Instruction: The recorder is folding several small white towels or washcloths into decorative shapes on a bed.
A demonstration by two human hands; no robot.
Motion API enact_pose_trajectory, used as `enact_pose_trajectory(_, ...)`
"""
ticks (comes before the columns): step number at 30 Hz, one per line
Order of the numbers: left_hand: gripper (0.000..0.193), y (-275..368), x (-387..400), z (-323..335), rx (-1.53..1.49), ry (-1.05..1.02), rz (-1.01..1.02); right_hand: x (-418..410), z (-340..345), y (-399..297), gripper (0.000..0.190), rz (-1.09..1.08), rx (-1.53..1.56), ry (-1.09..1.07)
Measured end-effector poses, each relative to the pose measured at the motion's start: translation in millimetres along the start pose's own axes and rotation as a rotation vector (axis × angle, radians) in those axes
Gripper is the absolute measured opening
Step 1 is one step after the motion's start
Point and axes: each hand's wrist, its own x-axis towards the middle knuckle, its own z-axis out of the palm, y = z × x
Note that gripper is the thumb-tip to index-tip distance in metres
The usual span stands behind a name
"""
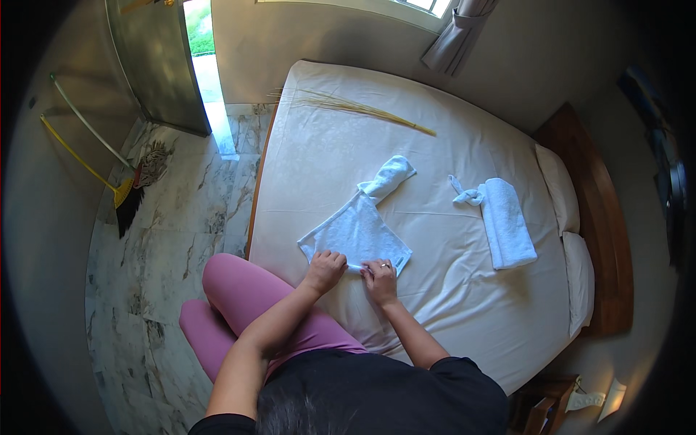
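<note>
Spread on the bed before me is a small white terry towel, one corner pointing away from me. Its near edge is gathered between the fingers of my left hand and my right hand, which sit a little apart on it. A ring shows on my right hand. Just past the towel's far corner, a rolled white cloth lies at a slant, touching or overlapping that corner. Farther right lies a thick folded white towel, with a knotted white cloth against its left side.
A bundle of thin sticks lies across the far side of the bed. Pillows rest by the wooden headboard. A broom and a mop lean at the left wall near a partly open door.
</note>
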Motion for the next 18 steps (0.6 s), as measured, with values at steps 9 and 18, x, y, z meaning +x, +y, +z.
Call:
enact_pose_trajectory(9,0.018,0,18,-24,-0.068,-0.028,-0.194,-4,-5,-17,0.017,-0.242,-0.124,0.112)
enact_pose_trajectory(18,0.034,-78,-3,-33,-0.203,0.214,-0.515,-4,3,-12,0.022,-0.210,-0.064,0.080)
